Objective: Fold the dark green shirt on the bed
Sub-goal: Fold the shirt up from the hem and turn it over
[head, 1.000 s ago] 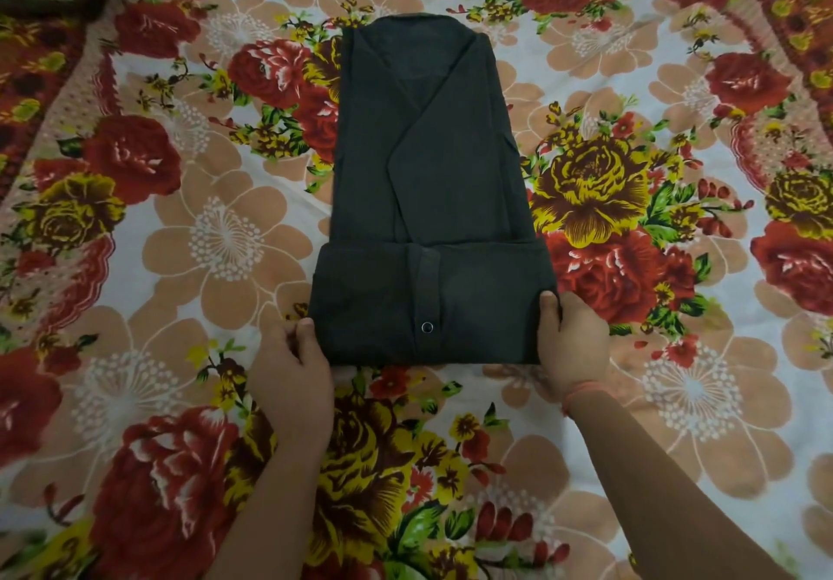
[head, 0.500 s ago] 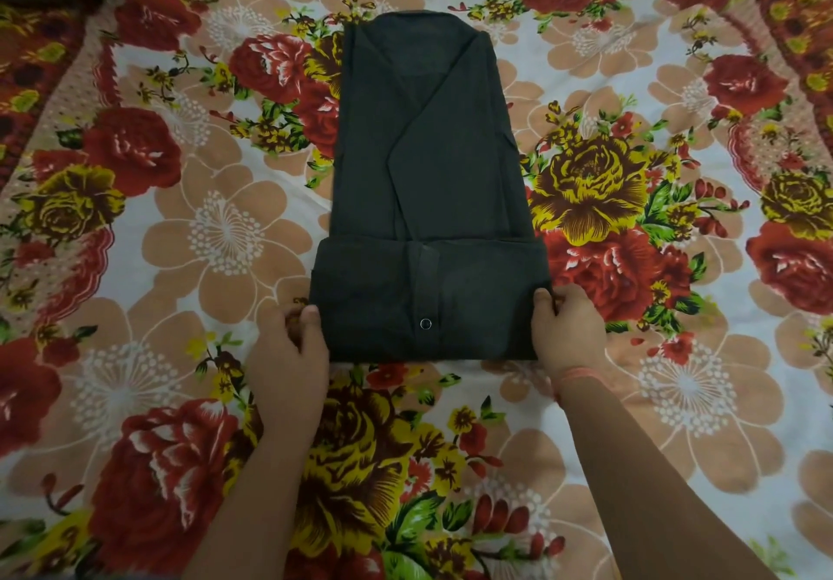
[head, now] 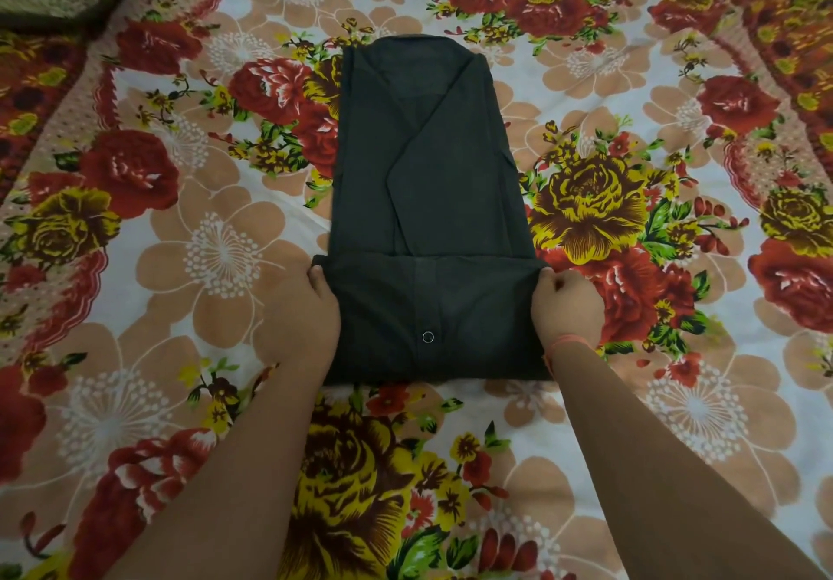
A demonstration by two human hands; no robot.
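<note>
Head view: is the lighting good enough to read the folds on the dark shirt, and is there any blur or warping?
Head view: dim, soft light; the dark green shirt shows folds faintly, its snap button stays sharp; no motion blur on the hands; wide-angle bending stretches the bedsheet pattern near the edges.

Head view; steeply down; near bed [head: 676,399]

Two bare forearms come into view from the bottom edge, no sleeves showing on either one. The left hand [head: 303,314] wears nothing at all: no ring, no watch, no band. The right hand [head: 569,307] is bare too, but there's a thin pinkish-orange thread bracelet [head: 569,341] looped around that wrist, sitting just below the hand. Fingers are bare, with short nails on the right thumb and forefinger.
</note>
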